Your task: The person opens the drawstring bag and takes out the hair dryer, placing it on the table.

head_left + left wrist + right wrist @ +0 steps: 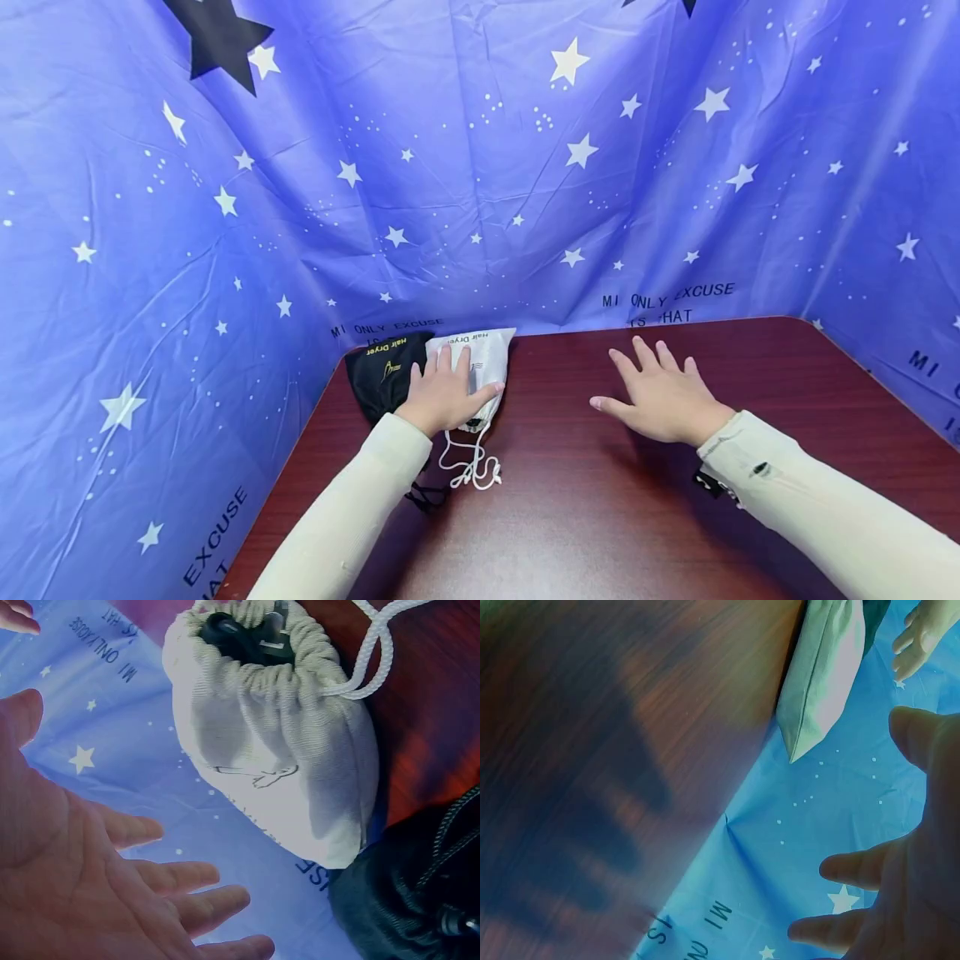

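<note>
In the head view a white drawstring bag (491, 367) printed "Hair Dryer" lies at the table's far left, beside a black drawstring bag (375, 379) with the same words in yellow. My left hand (442, 394) hovers over the white bag with its fingers spread, holding nothing. The left wrist view shows the white bag (277, 750) apart from the palm; its gathered mouth gapes around a dark cable (232, 637) with a plug. To the right, my right hand (667, 400) is held above bare wood, fingers spread, and its shadow falls on the table in the right wrist view.
The dark red wooden table (555, 500) meets a blue star-printed cloth (480, 167) along its back and sides. White cords (476, 467) trail from the white bag toward the front, with black cords (427, 497) near them.
</note>
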`<state>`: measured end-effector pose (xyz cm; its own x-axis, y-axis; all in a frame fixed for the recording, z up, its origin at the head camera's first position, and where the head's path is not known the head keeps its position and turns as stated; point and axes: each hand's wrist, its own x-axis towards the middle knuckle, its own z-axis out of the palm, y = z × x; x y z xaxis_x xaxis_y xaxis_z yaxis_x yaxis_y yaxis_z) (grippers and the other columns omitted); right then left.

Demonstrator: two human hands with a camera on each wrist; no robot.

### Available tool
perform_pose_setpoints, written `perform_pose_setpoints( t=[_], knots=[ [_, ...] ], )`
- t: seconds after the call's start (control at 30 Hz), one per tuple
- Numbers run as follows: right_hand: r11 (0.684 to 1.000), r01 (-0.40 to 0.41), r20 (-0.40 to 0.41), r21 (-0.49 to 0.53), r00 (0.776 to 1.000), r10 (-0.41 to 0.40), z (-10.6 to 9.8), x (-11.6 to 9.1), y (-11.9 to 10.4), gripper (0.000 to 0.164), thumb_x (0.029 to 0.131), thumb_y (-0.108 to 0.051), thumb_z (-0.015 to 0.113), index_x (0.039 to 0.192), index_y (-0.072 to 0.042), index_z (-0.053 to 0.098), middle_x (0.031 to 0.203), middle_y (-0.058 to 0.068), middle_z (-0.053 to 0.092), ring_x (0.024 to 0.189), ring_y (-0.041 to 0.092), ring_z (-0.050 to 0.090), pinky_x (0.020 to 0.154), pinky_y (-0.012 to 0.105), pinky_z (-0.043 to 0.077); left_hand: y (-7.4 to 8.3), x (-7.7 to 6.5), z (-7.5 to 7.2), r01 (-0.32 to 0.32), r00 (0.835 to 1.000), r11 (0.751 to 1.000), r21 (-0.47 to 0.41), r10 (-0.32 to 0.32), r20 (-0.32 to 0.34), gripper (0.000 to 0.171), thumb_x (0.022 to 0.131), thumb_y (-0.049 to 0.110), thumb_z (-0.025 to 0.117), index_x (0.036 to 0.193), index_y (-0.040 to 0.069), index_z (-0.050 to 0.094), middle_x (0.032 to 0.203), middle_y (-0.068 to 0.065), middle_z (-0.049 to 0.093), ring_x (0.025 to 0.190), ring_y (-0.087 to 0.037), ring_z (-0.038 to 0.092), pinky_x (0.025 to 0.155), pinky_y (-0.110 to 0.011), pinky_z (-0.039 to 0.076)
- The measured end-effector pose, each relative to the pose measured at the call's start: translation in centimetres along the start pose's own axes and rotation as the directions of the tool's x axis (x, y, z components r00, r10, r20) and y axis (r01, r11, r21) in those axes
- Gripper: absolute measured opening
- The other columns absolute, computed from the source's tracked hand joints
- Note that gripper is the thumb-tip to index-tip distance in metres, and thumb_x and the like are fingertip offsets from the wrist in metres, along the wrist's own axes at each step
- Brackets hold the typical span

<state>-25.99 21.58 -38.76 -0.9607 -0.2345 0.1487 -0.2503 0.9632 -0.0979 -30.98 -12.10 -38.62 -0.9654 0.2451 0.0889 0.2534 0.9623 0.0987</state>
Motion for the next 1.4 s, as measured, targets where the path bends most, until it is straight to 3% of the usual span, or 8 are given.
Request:
perform_pose_setpoints(
  t=[0.13, 0.33, 0.6, 0.9, 1.4],
  knots=[
    [1.000, 0.002, 0.003, 0.011, 1.000, -0.002, 0.4, 0.1, 0.0, 0.100, 0.092, -0.085, 0.037, 0.160, -0.011, 0.037, 0.164, 0.032, 0.026, 0.147, 0.063, 0.025, 0.106, 0.085, 0.022, -0.2, 0.0, 0.1, 0.008, 1.000, 1.000, -0.020, -0.008, 0.006, 0.097, 0.094, 0.080, 0.041, 0.164, 0.015, 0.028, 0.168, -0.024, 0.024, 0.155, -0.046, 0.023, 0.120, -0.069, 0.020],
    [1.000, -0.006, 0.018, 0.018, 1.000, 0.006, 1.1, 0.2, 0.0, 0.106, 0.090, -0.089, 0.030, 0.160, -0.011, 0.038, 0.165, 0.031, 0.024, 0.147, 0.062, 0.024, 0.107, 0.084, 0.022, -0.7, 0.4, 0.4, 0.014, 1.000, 0.999, -0.041, -0.014, 0.014, 0.100, 0.093, 0.082, 0.037, 0.165, 0.014, 0.025, 0.169, -0.024, 0.022, 0.156, -0.045, 0.023, 0.121, -0.069, 0.020],
    [0.999, 0.005, 0.002, 0.047, 1.000, -0.005, 1.6, 0.5, -0.8, 0.100, 0.093, -0.085, 0.037, 0.158, -0.009, 0.040, 0.164, 0.031, 0.028, 0.145, 0.061, 0.030, 0.107, 0.081, 0.028, -1.1, 0.9, 0.5, 0.011, 1.000, 0.999, -0.040, -0.012, -0.021, 0.097, 0.094, 0.080, 0.040, 0.162, 0.012, 0.031, 0.167, -0.024, 0.026, 0.153, -0.042, 0.029, 0.119, -0.066, 0.027],
    [0.996, 0.012, -0.015, 0.086, 1.000, -0.011, 2.5, 1.2, -1.6, 0.093, 0.095, -0.078, 0.045, 0.156, -0.009, 0.042, 0.163, 0.031, 0.030, 0.145, 0.060, 0.033, 0.109, 0.079, 0.029, -1.2, 1.7, 1.4, 0.029, 0.999, 0.996, -0.081, -0.032, -0.034, 0.099, 0.094, 0.079, 0.040, 0.163, 0.010, 0.027, 0.166, -0.025, 0.026, 0.153, -0.042, 0.030, 0.119, -0.066, 0.027],
    [0.984, 0.019, -0.038, 0.178, 0.999, -0.012, 4.0, 2.5, -2.5, 0.089, 0.095, -0.074, 0.050, 0.154, -0.008, 0.045, 0.161, 0.031, 0.033, 0.144, 0.056, 0.037, 0.108, 0.075, 0.034, -1.7, 2.6, 2.4, 0.046, 0.997, 0.980, -0.194, -0.056, -0.045, 0.099, 0.096, 0.078, 0.038, 0.164, 0.007, 0.025, 0.167, -0.029, 0.020, 0.155, -0.046, 0.023, 0.120, -0.066, 0.025]
  ],
)
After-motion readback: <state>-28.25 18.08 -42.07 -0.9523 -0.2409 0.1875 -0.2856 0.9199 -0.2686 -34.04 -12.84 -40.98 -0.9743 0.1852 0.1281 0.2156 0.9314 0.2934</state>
